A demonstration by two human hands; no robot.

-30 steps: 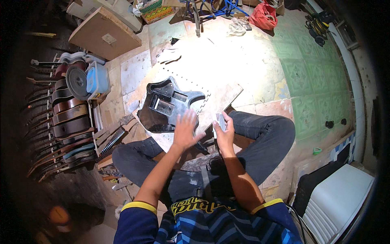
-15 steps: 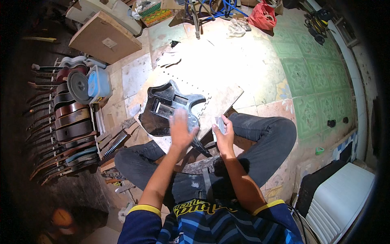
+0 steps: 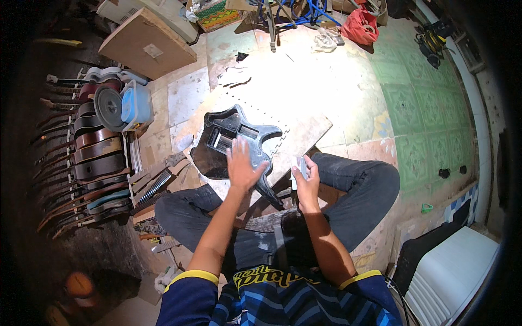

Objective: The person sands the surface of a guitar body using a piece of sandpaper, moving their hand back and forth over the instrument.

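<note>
A dark, unstrung electric guitar body (image 3: 230, 127) lies flat on a board (image 3: 312, 129) in front of my crossed legs. Its face is dull grey in parts, with rectangular cut-outs, and its lower left is glossy black. Over the near side of this body my left hand (image 3: 243, 167) is open, palm down and fingers spread; it seems to rest on the surface. My right hand (image 3: 309, 185), just off the body's right side, grips a small pale grey-white block (image 3: 297, 169), possibly a sanding block, between thumb and fingers.
Several guitar bodies and necks (image 3: 100, 149) stand in a row at the left. Beside them are a clear blue tub (image 3: 142, 106) and a grey round lid (image 3: 109, 108). A handsaw (image 3: 155, 187) and other tools lie by my left knee. A white ribbed casing (image 3: 454, 277) stands lower right.
My left hand was blurred by motion over the guitar body and now shows sharply with spread fingers. The right hand still holds the block. The whole view has shifted slightly.
</note>
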